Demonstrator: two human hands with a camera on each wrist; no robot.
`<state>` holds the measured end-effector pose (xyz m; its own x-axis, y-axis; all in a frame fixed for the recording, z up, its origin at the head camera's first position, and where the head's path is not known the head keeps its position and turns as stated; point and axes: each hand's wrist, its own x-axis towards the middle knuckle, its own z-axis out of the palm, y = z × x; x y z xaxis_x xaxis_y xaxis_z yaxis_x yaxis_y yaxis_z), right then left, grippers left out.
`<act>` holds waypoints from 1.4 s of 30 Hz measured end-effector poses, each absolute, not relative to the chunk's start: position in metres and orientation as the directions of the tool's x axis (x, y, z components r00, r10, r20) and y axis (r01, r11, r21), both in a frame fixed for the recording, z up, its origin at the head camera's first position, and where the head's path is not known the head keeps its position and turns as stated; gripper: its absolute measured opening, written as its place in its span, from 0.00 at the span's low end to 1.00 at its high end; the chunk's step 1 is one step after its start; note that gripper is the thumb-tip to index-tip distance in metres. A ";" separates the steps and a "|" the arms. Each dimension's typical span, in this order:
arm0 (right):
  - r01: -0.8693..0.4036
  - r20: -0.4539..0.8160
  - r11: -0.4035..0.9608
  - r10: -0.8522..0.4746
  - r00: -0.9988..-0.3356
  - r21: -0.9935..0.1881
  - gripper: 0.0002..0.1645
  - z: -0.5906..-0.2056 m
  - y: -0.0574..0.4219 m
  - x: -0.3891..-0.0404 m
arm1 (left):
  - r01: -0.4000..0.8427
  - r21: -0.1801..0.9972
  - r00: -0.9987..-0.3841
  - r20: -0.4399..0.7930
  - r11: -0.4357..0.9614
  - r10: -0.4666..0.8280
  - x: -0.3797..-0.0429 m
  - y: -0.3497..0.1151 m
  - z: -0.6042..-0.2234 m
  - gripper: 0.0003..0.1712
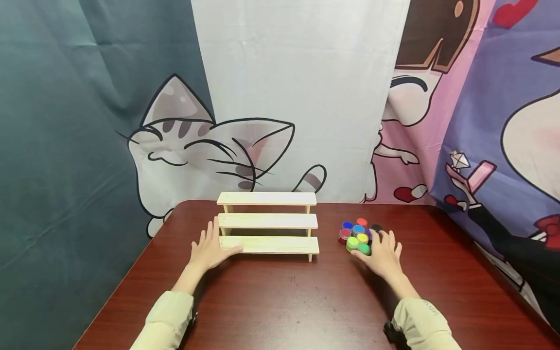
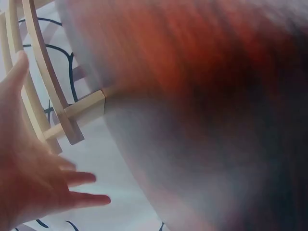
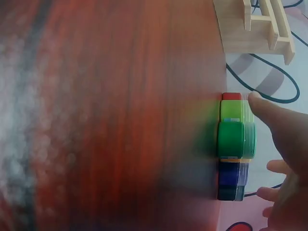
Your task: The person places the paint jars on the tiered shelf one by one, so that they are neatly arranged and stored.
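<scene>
A pale wooden three-tier shelf stands on the table, left of centre. My left hand is at its left end, fingers spread and thumb reaching along the lowest tier; whether it touches the wood I cannot tell. To the right sits a cluster of small lidded paint pots, among them a green pot, a yellow pot, a red pot and a black pot. My right hand hovers at the cluster's right front, fingers apart, partly covering a purple pot. In the right wrist view, the thumb is beside the green pot.
The dark red-brown table extends toward me in front of the shelf and pots. Behind its far edge hangs a cartoon-printed cloth, with a cat at left and figures at right.
</scene>
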<state>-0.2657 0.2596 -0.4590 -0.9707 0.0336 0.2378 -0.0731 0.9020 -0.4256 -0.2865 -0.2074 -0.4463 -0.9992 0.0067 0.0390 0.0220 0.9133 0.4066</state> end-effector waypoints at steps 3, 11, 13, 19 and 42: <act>-0.044 0.232 0.886 0.073 -0.970 -0.462 0.49 -0.461 0.259 -0.266 | 0.037 0.426 -0.999 0.042 0.904 0.021 -0.286 -0.210 -0.446 0.75; 0.037 0.116 0.814 0.127 -0.985 -0.579 0.46 -0.469 0.259 -0.268 | 0.145 0.512 -0.989 0.108 0.847 0.104 -0.289 -0.213 -0.448 0.75; 0.050 0.095 0.798 0.134 -0.986 -0.601 0.45 -0.470 0.260 -0.269 | 0.160 0.562 -0.987 0.110 0.811 0.119 -0.290 -0.214 -0.449 0.74; 0.079 0.038 0.795 0.128 -0.991 -0.601 0.41 -0.473 0.262 -0.267 | 0.155 0.669 -0.988 0.098 0.727 0.120 -0.295 -0.216 -0.449 0.71; 0.103 0.045 0.794 0.162 -0.986 -0.599 0.37 -0.470 0.262 -0.265 | 0.118 0.834 -0.993 0.085 0.540 0.086 -0.295 -0.222 -0.455 0.68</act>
